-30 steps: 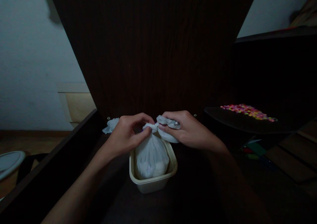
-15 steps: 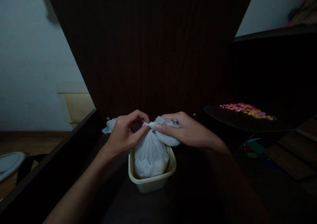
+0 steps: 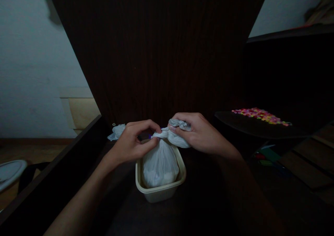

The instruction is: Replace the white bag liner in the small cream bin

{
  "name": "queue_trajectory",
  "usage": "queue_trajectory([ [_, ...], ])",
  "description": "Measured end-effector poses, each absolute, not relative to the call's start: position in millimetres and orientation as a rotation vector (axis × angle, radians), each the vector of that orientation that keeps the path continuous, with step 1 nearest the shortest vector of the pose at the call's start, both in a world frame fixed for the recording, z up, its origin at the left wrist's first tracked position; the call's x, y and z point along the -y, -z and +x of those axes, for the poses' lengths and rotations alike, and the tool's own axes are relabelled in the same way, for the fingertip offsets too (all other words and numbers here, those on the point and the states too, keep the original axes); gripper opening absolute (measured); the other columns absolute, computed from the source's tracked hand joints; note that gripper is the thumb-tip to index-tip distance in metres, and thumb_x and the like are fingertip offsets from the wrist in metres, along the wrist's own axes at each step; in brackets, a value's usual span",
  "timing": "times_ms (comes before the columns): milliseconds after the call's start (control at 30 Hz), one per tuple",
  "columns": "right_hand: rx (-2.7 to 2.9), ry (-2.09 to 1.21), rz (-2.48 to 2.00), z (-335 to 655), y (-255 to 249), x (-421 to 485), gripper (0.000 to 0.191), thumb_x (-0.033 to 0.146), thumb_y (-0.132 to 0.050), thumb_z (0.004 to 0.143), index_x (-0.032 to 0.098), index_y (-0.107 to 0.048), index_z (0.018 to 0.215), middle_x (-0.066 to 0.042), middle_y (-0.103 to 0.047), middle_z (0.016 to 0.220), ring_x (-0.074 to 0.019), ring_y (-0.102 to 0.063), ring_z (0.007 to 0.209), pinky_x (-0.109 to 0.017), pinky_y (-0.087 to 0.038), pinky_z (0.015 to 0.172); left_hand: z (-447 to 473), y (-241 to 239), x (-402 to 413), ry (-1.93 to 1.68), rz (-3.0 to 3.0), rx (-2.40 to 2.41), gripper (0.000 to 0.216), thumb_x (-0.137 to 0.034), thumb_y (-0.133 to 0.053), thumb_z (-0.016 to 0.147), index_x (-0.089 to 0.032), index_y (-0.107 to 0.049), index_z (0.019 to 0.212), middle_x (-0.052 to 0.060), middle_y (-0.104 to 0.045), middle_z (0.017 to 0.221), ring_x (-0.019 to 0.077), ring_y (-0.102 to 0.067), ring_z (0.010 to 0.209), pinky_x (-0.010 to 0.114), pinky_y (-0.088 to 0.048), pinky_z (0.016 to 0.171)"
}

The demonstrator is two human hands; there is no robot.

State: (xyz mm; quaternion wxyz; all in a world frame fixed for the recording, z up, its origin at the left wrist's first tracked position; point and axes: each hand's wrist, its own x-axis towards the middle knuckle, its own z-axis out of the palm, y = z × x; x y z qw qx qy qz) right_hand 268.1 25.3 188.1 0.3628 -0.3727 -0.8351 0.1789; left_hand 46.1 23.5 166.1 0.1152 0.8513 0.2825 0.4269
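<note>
one white plastic bag (image 3: 159, 164) upright in one cream basket (image 3: 159, 192), near the middle of a dark tabletop (image 3: 208, 201). long axis vertical, twisted neck at the top, directly between two bare hands. left hand (image 3: 130, 143) pinching the neck tight from the left; right hand (image 3: 200, 133) clenched around the bunched loose end from the right, both touching the bag, equally near. toward the right edge, one scatter of coloured beads (image 3: 261, 116), well apart.

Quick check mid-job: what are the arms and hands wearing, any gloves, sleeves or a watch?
The left hand and right hand are bare, no gloves. Both forearms are uncovered to the frame edge: no sleeve, watch or bracelet shows. Too dim to rule out rings.
</note>
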Motion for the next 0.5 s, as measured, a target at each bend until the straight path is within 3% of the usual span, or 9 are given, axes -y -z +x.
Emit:
queue_trajectory([
  [233,2.12,-0.511,-0.997,269.4,-185.5,-27.6,0.018,0.03,-0.057,0.094,0.016,-0.062,0.083,0.001,-0.062,0.075,-0.012,-0.054,0.069,-0.023,-0.037,0.062,46.6,-165.8,-22.4,-1.196,2.3,-0.796,0.008,-0.017,-0.066,0.083,-0.016,-0.067,0.09,0.003,-0.071,0.085,0.0139,-0.066,0.074,0.023,-0.052,0.068],
  [500,2.093,-0.572,-0.91,263.1,-183.7,-25.2,0.02,0.034,-0.059,0.095,0.017,-0.062,0.084,0.003,-0.058,0.074,-0.0111,-0.051,0.068,-0.022,-0.037,0.061,55.3,-161.7,-25.0,-1.11,1.834,-0.733,0.025,-0.03,-0.079,0.08,-0.017,-0.057,0.083,-0.001,-0.061,0.08,0.0111,-0.06,0.071,0.022,-0.05,0.065],
])
